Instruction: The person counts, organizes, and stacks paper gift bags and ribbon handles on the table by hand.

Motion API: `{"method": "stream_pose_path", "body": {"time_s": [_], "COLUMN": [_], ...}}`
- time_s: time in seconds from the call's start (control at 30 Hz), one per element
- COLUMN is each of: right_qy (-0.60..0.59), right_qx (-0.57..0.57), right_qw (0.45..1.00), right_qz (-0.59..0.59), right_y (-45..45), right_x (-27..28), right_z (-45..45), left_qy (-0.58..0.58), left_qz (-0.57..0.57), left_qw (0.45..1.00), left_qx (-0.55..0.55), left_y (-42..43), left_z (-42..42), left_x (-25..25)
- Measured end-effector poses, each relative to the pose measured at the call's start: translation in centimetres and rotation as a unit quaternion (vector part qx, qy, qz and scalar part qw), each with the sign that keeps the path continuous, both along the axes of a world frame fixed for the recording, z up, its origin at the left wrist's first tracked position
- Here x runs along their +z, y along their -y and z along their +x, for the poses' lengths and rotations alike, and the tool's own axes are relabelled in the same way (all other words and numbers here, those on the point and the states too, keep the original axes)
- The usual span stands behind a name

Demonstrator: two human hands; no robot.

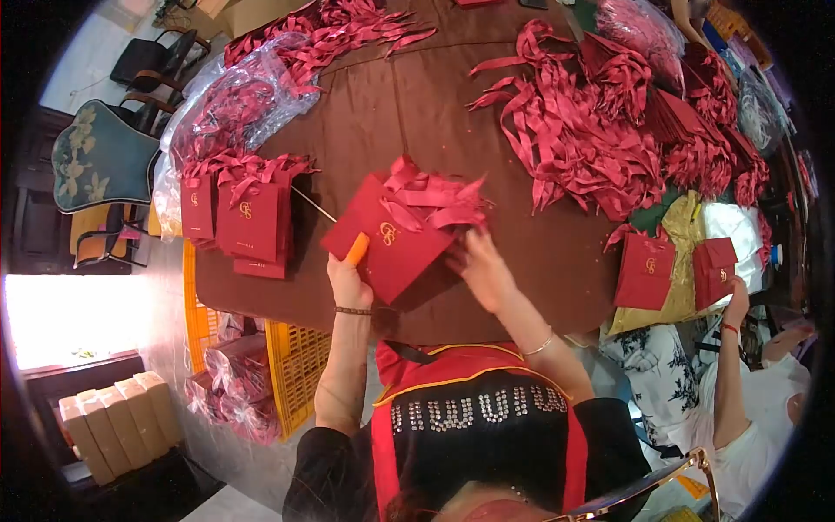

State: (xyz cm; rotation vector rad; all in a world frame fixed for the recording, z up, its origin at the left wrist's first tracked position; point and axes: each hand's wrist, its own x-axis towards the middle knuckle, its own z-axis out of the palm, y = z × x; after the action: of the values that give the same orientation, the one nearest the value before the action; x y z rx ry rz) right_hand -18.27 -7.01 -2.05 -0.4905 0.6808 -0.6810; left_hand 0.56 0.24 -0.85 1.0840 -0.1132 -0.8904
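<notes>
My left hand (350, 277), with an orange cover on its thumb, is closed on the lower left edge of a red paper gift bag (389, 252). The bag has gold lettering on its front, and a bunch of red ribbons (439, 204) lies over its upper right end. My right hand (483, 270) is beside the bag's right edge, slightly blurred, its fingers apart and holding nothing that I can see. A thin stick (313, 203) lies left of the bag, near several stacked red gift bags (252, 222).
Heaps of ribboned red bags (591, 130) cover the brown table's (365, 113) far right. Clear plastic wrap (283, 96) is at far left. Yellow crates (300, 365) stand below the left edge. At right, a co-worker's hand (738, 300) touches a red bag (715, 271).
</notes>
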Motion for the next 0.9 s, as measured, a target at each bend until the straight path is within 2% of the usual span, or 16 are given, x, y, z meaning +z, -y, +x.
{"method": "stream_pose_path", "body": {"time_s": [0.03,0.13,0.23,0.3,0.33,0.4,0.43,0.47,0.53,0.6,0.67,0.7,0.77,0.87,0.9], "right_qy": [-0.023,-0.017,0.029,0.021,0.012,0.024,-0.001,-0.024,-0.047,-0.07,-0.035,-0.037,-0.064,-0.069,-0.053], "right_qx": [0.017,-0.108,-0.146,-0.141,-0.136,-0.111,-0.087,-0.063,-0.04,-0.02,0.002,-0.002,0.038,0.037,0.021], "right_qw": [1.0,0.994,0.988,0.988,0.986,0.989,0.989,0.987,0.98,0.971,0.968,0.967,0.952,0.943,0.955], "right_qz": [0.004,-0.004,-0.033,-0.066,-0.095,-0.093,-0.121,-0.149,-0.189,-0.229,-0.25,-0.25,-0.298,-0.324,-0.29], "right_y": [-0.8,-0.6,1.3,1.9,2.2,2.5,2.7,2.6,2.5,2.6,2.7,2.7,2.5,2.2,1.9], "right_x": [0.7,1.0,0.4,0.2,0.1,0.0,-0.3,-0.6,-0.9,-0.9,-0.3,-0.1,0.4,0.9,1.0], "right_z": [0.2,2.1,2.0,1.3,0.9,-0.2,-0.5,-0.5,-0.3,-0.2,-0.2,-0.5,-1.3,-1.7,-1.5], "left_qy": [-0.003,0.006,0.035,-0.001,-0.001,-0.062,-0.043,-0.042,0.107,0.186,0.18,0.18,0.302,0.278,0.281], "left_qz": [-0.005,-0.005,-0.007,-0.102,-0.102,-0.162,-0.093,-0.091,-0.012,0.004,0.087,0.085,0.044,0.019,-0.003], "left_qw": [1.0,1.0,0.999,0.978,0.978,0.932,0.935,0.936,0.912,0.905,0.923,0.922,0.906,0.911,0.912], "left_qx": [0.001,0.011,-0.041,-0.18,-0.18,-0.319,-0.341,-0.339,-0.395,-0.383,-0.327,-0.331,-0.294,-0.304,-0.297], "left_y": [0.2,0.5,-0.6,-1.7,-1.8,-2.0,-1.4,-1.1,0.5,2.2,3.1,3.1,2.8,2.4,2.1], "left_z": [-0.7,-3.1,-3.9,-3.2,-2.2,0.7,2.5,2.9,1.5,0.0,-0.7,-0.9,-1.4,-1.7,-1.8], "left_x": [-0.1,-0.4,-0.2,0.4,0.9,2.0,1.8,1.5,4.2,3.1,2.3,2.1,1.7,2.8,2.9]}}
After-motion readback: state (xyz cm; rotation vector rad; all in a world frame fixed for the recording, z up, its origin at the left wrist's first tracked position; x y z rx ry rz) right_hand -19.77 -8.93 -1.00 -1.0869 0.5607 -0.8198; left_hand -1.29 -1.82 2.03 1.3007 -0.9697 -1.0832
